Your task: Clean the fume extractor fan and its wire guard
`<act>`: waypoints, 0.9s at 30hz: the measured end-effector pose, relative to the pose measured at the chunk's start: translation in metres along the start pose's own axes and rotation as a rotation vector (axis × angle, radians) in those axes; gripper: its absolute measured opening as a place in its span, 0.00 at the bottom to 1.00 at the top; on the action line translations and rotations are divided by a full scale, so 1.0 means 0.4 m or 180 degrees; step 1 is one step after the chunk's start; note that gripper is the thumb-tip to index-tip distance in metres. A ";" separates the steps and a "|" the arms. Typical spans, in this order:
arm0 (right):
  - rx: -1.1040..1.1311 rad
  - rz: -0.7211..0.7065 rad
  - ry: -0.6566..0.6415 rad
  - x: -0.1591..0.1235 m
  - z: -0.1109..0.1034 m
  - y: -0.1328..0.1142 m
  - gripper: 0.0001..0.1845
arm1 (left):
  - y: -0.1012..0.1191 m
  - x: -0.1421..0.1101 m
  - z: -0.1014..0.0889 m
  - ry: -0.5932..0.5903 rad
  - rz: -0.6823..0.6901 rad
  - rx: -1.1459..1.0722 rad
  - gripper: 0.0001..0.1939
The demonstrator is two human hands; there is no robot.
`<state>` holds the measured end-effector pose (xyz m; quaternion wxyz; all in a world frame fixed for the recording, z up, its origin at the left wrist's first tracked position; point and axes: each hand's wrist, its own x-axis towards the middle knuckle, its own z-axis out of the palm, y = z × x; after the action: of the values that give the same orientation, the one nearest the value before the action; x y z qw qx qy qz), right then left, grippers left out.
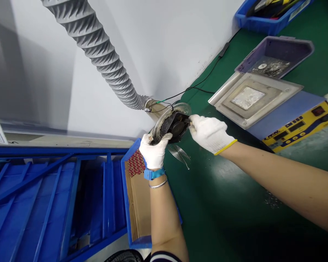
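Note:
A square black fan (177, 128) sits at the mouth of a round clear hood (185, 107) on the end of the duct. My left hand (155, 150), in a white glove with a blue wrist strap (153, 174), grips the fan and hood edge from the near side, thumb on the front. My right hand (209, 133), in a white glove with a yellow cuff, pinches the fan's right edge; its fingertips are partly hidden. Just below the fan, a curved wire guard (179, 154) hangs over the green bench.
A ribbed grey hose (98, 54) leads to the hood, with a black cable (207, 74) alongside. On the green bench (207, 203) stand a solder pot (247, 97), a purple scrap bin (297, 54) and a blue tool tray (262, 25). A blue bin (128, 218) holds red parts.

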<state>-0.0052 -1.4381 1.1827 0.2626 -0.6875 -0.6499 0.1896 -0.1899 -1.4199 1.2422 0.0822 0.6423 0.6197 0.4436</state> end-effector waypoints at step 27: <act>0.0043 -0.0054 -0.0103 0.004 0.024 -0.001 0.27 | 0.048 -0.040 0.041 0.0109 0.0100 0.0376 0.25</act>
<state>-0.0112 -1.4352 1.1754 0.2583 -0.6770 -0.6586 0.2029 -0.1625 -1.4308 1.2377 0.0266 0.6480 0.6359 0.4183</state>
